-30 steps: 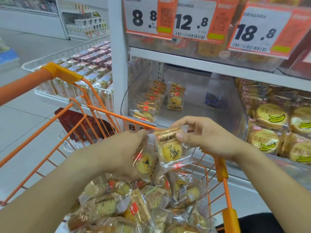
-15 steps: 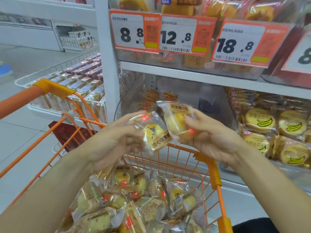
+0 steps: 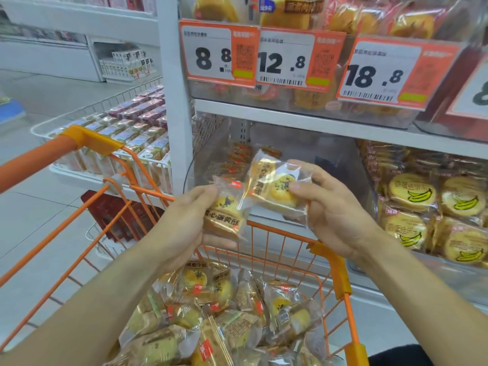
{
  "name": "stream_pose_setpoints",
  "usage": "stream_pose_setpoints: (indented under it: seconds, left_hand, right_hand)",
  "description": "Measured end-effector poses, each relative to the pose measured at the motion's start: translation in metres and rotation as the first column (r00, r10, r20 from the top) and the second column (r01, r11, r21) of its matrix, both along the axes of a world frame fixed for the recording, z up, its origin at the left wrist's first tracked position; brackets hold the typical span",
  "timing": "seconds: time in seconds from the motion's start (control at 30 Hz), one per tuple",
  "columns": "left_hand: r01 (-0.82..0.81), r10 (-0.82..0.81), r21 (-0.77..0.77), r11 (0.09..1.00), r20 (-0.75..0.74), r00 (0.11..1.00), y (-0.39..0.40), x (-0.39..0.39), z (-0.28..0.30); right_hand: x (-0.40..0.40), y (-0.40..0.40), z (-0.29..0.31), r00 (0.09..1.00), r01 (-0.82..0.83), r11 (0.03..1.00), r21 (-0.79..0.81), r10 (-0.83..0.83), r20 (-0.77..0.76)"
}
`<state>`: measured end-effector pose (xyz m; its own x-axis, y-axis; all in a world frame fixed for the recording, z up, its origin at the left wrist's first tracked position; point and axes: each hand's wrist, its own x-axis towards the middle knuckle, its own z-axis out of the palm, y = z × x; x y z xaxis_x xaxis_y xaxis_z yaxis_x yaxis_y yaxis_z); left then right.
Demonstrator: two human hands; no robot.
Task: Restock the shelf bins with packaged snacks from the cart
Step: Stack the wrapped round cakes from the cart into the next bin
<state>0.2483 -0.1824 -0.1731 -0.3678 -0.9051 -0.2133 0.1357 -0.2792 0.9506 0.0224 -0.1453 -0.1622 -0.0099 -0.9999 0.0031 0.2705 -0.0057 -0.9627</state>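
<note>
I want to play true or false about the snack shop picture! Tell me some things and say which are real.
1. Each hand holds one wrapped pastry: left hand one pastry pack, right hand another pack. True.
2. The orange cart is empty. False: it holds many wrapped pastries.
3. The cakes in the right bin have bananas printed on them. True.
4. The leftmost price tag reads 18.8. False: it reads 8.8.
</note>
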Motion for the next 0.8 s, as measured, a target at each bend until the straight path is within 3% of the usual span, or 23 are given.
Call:
stream_pose_setpoints:
  seconds: [0.1,0.23,0.37,0.47,0.53,0.6,0.67,0.73,0.8]
  left_hand:
    - [0.018,-0.018,0.015,1.000,-0.001,1.000,0.000,-0.001,-0.001]
    - [0.148,-0.148,0.012,0.989,-0.049,0.988,0.002,-0.003,0.002]
    - [0.320,-0.321,-0.020,0.947,-0.019,0.947,0.006,-0.004,0.000]
    - [0.327,-0.325,-0.028,0.945,0.051,0.944,0.007,-0.007,-0.007]
    - [0.337,-0.336,-0.059,0.939,0.031,0.941,0.009,-0.009,-0.009]
    - [0.316,-0.317,-0.048,0.948,-0.031,0.948,0.011,-0.011,-0.006]
    - [0.261,-0.259,-0.004,0.965,-0.108,0.960,0.010,-0.011,-0.006]
    - [0.234,-0.231,0.004,0.972,-0.138,0.963,0.009,-0.011,-0.005]
    - [0.224,-0.227,-0.040,0.974,-0.097,0.969,0.010,-0.012,-0.006]
  right_hand:
    - [0.003,0.000,-0.004,0.999,-0.028,0.999,-0.040,0.026,-0.042]
    - [0.007,0.001,-0.005,0.961,0.031,0.981,-0.192,-0.083,-0.264]
    - [0.014,0.005,-0.007,0.780,-0.001,0.917,-0.398,-0.248,-0.575]
    - [0.027,0.006,-0.012,0.656,0.081,0.837,-0.541,-0.453,-0.604]
    - [0.034,0.007,-0.014,0.635,0.117,0.826,-0.552,-0.489,-0.598]
    - [0.038,0.007,-0.016,0.682,0.179,0.894,-0.410,-0.414,-0.604]
    - [0.039,0.004,-0.017,0.817,0.159,0.979,-0.127,-0.203,-0.540]
    - [0.038,0.001,-0.020,0.893,-0.018,0.999,0.043,0.035,-0.449]
    - [0.035,0.000,-0.019,0.845,-0.214,0.977,0.018,0.195,-0.499]
